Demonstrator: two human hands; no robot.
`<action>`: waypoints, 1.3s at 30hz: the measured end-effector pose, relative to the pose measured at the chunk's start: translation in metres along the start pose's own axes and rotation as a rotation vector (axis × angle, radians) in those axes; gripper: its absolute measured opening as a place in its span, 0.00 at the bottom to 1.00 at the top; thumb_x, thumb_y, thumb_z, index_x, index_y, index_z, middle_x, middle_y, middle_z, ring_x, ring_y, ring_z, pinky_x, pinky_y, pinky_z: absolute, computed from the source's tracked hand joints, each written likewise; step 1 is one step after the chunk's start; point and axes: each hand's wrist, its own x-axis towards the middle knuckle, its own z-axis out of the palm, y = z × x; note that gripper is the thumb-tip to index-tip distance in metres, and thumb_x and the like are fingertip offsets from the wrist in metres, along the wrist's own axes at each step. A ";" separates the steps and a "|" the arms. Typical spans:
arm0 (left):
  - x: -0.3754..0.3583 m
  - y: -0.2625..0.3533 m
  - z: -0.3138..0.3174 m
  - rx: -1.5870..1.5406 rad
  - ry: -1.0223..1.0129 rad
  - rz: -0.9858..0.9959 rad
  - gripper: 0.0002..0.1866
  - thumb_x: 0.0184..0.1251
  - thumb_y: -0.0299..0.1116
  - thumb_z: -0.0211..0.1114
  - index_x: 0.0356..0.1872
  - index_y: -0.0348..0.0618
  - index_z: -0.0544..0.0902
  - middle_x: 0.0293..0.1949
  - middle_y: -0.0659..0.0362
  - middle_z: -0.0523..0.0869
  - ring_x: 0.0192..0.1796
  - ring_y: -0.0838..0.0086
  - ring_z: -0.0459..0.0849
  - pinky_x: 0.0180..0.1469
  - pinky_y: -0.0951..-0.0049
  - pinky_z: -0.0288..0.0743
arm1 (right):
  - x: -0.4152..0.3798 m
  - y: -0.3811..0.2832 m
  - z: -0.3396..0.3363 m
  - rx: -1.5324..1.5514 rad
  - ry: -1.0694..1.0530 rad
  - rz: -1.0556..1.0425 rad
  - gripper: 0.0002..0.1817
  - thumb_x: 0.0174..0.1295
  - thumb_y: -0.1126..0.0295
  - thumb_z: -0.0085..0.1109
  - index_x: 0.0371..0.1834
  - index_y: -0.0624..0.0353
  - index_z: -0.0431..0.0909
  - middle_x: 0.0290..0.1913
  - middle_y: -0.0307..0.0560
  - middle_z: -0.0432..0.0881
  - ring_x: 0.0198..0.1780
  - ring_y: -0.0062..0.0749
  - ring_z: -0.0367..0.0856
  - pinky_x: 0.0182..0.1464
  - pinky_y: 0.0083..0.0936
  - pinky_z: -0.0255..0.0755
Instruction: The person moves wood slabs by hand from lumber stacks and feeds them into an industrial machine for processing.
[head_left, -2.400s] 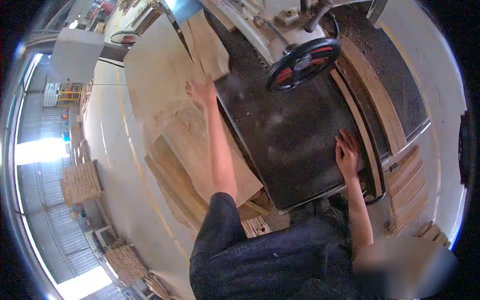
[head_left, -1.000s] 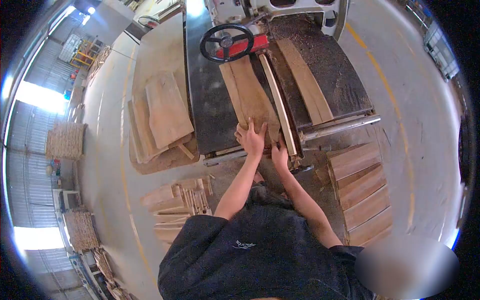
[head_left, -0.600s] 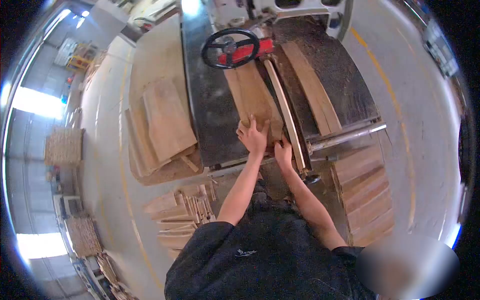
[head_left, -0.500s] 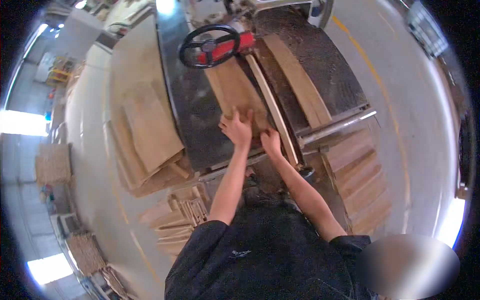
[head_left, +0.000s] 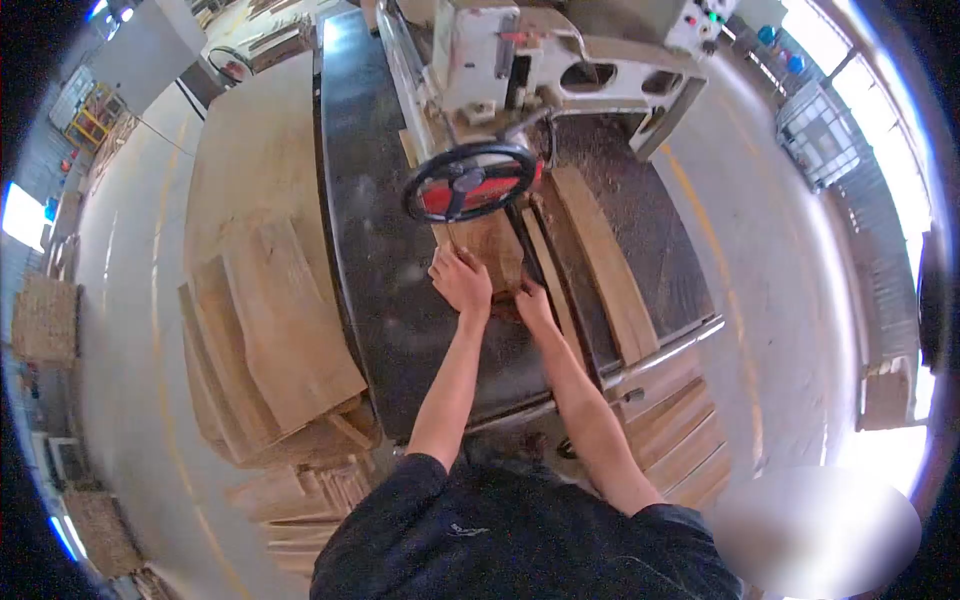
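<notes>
A wooden board (head_left: 494,243) lies flat on the dark machine table (head_left: 385,250), its far part hidden under a black handwheel (head_left: 468,180) and the machine's red part. My left hand (head_left: 463,283) is closed at the board's near left side, fingers bent against it. At the near right corner, my right hand (head_left: 533,307) grips the board's end; its fingertips are partly hidden. Just right of that hand runs a long, narrow, light-coloured strip (head_left: 549,270).
Another plank (head_left: 605,265) lies to the right on the table. Wide boards (head_left: 270,320) are stacked at left. More wood pieces (head_left: 680,435) lie low at right, beyond a metal rail (head_left: 665,355). The white machine frame (head_left: 600,75) stands over the table's far side.
Both hands and the board have moved forward, so less of the board shows before the handwheel. The left fingers, spread on the board before, are now bent at its side. The view has tilted up.
</notes>
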 end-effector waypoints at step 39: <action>0.102 -0.107 -0.052 -0.628 -0.071 0.234 0.06 0.60 0.20 0.60 0.27 0.40 0.84 0.34 0.51 0.86 0.39 0.57 0.82 0.43 0.62 0.74 | -0.124 -0.031 0.023 -0.230 0.400 -0.489 0.07 0.65 0.73 0.66 0.40 0.65 0.84 0.34 0.52 0.86 0.36 0.37 0.86 0.40 0.30 0.78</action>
